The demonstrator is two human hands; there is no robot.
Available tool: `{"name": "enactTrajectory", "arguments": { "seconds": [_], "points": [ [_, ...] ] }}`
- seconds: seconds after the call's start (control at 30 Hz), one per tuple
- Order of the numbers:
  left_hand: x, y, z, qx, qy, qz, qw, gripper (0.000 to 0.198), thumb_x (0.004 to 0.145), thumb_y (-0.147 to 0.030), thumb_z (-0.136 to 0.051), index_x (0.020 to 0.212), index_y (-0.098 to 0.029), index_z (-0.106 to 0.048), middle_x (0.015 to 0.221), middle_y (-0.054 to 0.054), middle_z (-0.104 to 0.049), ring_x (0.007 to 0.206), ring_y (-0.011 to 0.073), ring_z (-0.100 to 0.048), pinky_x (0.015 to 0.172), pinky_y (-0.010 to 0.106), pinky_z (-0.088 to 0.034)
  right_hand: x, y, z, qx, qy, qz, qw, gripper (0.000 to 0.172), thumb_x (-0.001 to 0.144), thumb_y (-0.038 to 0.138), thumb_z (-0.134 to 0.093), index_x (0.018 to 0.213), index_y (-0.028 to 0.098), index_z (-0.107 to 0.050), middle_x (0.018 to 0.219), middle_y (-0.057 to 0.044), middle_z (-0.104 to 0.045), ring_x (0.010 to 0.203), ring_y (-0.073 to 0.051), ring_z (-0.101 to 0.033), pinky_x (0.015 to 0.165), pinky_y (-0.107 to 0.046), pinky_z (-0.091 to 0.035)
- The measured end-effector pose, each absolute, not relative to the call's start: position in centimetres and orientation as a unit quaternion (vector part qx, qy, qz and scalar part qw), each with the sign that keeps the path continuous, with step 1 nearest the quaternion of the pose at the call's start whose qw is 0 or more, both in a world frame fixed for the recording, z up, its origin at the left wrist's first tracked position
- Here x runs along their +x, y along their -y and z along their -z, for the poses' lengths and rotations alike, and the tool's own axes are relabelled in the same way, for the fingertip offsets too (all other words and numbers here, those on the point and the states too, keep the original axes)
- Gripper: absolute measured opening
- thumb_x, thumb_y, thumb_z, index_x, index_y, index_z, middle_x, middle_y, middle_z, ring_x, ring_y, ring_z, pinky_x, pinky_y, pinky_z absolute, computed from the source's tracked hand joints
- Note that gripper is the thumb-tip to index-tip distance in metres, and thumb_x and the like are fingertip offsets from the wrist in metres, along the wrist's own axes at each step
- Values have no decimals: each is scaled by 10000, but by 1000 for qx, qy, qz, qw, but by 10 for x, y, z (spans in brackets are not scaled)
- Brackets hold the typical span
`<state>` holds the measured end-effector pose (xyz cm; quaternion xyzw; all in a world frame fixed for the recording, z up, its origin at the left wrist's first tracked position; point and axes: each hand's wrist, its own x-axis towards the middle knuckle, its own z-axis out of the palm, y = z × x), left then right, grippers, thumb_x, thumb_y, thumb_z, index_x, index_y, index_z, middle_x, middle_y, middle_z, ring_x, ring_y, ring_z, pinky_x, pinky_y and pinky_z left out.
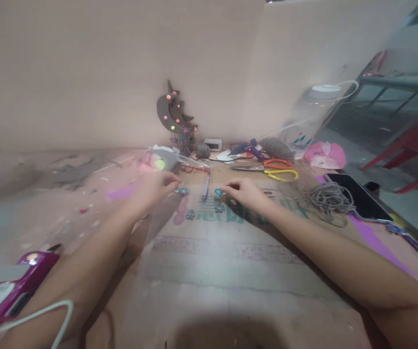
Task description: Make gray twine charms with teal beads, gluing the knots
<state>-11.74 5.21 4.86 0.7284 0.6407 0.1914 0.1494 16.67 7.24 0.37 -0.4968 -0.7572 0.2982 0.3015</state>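
Thumb and finger of my right hand are pinched at the edge of a small teal piece with a dark rim. My left hand is bent with its fingers curled together. Right at its fingertips is a small teal-and-grey ornament; whether they grip it is unclear. Two similar flower-like ornaments, one on the left and one on the right, lie on a printed clear sheet. Between my hands lies a slim patterned pen.
Behind my right hand are scissors, a glue gun and a bottle. Tangled grey cord lies beside a phone-like dark device. A magenta device with a white cable sits left. A dark moon-shaped decoration is at the wall.
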Motion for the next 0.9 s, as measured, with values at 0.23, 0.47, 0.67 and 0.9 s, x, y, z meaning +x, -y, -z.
{"name": "enactTrajectory", "arguments": {
  "seconds": [0.23, 0.47, 0.67, 0.9],
  "points": [
    [-134, -64, -46, 704, -657, -236, 130, 222, 794, -316, -548, 945, -186, -645, 879, 45, -707, 799, 211, -661, 700, 285, -459, 186, -82, -16, -527, 738, -230, 353, 326, 907, 289, -564, 1148, 162, -742, 928, -84, -772, 761, -210, -673, 716, -324, -513],
    [-140, -71, -30, 691, -680, -214, 124, 139, 786, -248, -499, 867, -203, -603, 718, 16, -617, 704, 218, -605, 627, 289, -389, 216, -61, -25, -519, 777, -151, 322, 286, 909, 354, -551, 1010, 192, -765, 915, -76, -775, 767, -221, -687, 673, -324, -521],
    [-141, -73, -23, 704, -669, -198, 137, 247, 857, -298, -432, 873, -192, -655, 756, 30, -681, 754, 225, -634, 652, 288, -424, 253, -42, 3, -408, 858, -52, 308, 260, 956, 345, -527, 966, 216, -752, 965, -102, -776, 903, -266, -715, 849, -415, -541],
    [-135, -70, -15, 748, -607, -196, 184, 254, 790, -389, -607, 887, -215, -763, 965, 85, -774, 881, 269, -697, 786, 342, -508, 290, -41, -2, -502, 791, -102, 335, 236, 903, 405, -608, 759, 239, -693, 766, -67, -736, 730, -247, -675, 726, -377, -527]
  ]
}}
